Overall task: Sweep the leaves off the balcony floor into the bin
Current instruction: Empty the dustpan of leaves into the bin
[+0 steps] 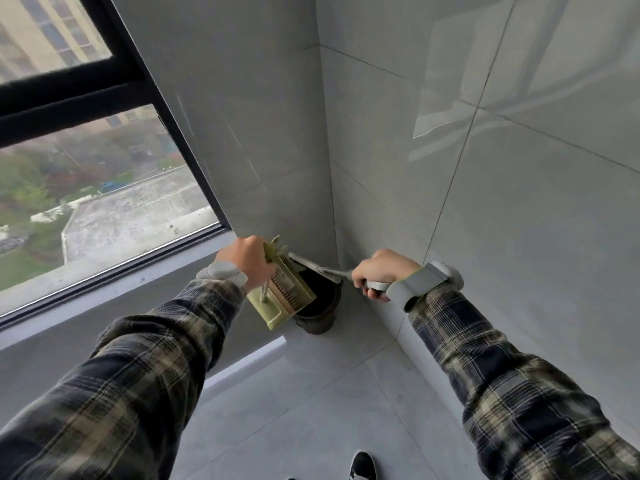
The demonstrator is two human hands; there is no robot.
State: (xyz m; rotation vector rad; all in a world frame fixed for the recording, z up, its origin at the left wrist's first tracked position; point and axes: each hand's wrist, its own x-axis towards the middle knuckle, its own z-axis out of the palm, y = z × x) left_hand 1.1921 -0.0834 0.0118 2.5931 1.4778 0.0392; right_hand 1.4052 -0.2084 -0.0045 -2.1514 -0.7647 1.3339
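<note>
A dark round bin [318, 315] stands on the floor in the corner where two grey tiled walls meet. My left hand [247, 259] grips the handle of an olive-green dustpan [282, 296], which is tilted over the bin's left rim with its comb teeth showing. My right hand [379, 271] is closed on the grey handle of a broom [329, 271], whose shaft runs left across the bin's far rim. The broom's head is hidden behind the dustpan. No leaves are visible on the floor or in the bin's dark opening.
A large window with a black frame [114, 88] and a grey sill [104, 292] runs along the left. Grey floor tiles [311, 410] stretch toward me. My black shoe [362, 465] shows at the bottom edge. Glossy tiled walls [519, 202] close in at right.
</note>
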